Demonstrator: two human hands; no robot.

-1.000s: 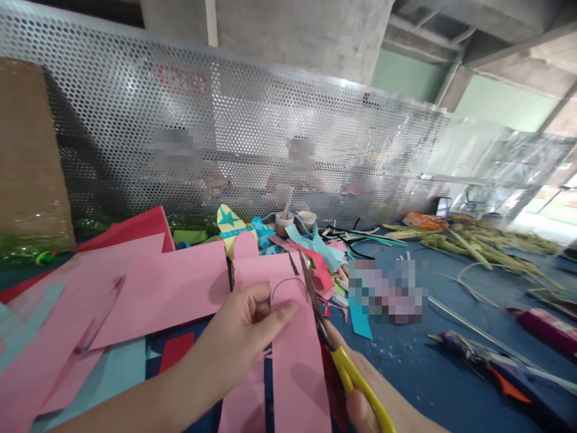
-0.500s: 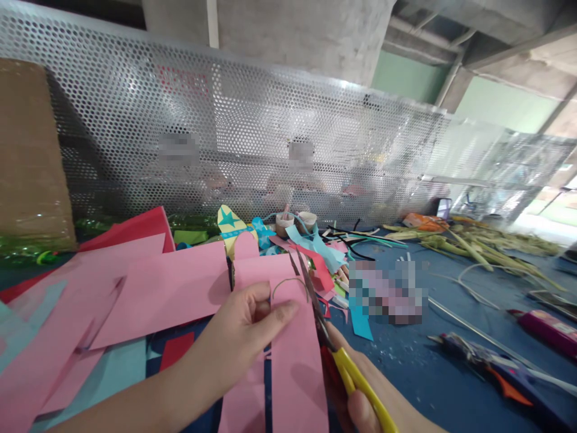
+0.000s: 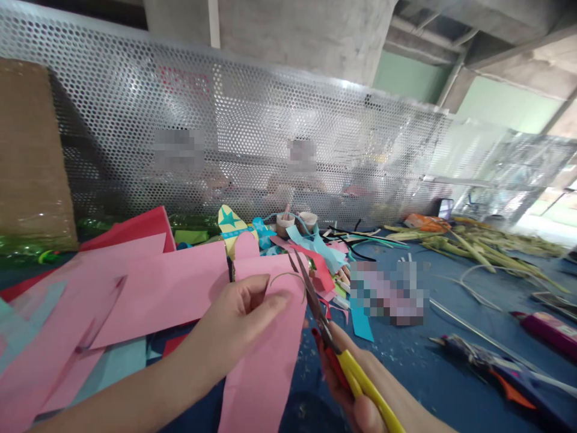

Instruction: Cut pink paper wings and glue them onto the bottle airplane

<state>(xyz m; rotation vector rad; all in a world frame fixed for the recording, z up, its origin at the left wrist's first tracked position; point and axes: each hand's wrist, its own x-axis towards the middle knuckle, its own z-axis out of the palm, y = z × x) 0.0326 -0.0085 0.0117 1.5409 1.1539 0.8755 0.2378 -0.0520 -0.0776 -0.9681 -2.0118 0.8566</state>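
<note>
At far left, the cardboard (image 3: 33, 156) stands upright, as it did half a second ago. To its right, the red sheet (image 3: 135, 233) and the overlapping pink sheets (image 3: 166, 282) lie unchanged. Your left hand (image 3: 252, 313) is closed in a pinch on the strip (image 3: 270, 361), thumb on top; the fingertips beneath are hidden.

The strip, pink and marked near its far end with a curved line (image 3: 288, 275), lies at centre, between your two hands. Note the difference: it formerly ran nearly straight toward you, whereas its near end has now swung left and covers the dark gap formerly seen beside it. Bare table (image 3: 311, 385) shows along its right side instead.

Beyond the strip, the cups (image 3: 285, 225) keep their place. The scissors (image 3: 321, 322) lean along the strip's right edge, their tips slightly parted past its far end; whether a blade touches the paper cannot be told. Your right hand (image 3: 383, 379) is curled around their handles, one yellow, one red; more of the red handle is exposed than before. Farther right, the leaves (image 3: 500, 240), glue gun (image 3: 482, 367) and purple object (image 3: 547, 331) remain as they were.
</note>
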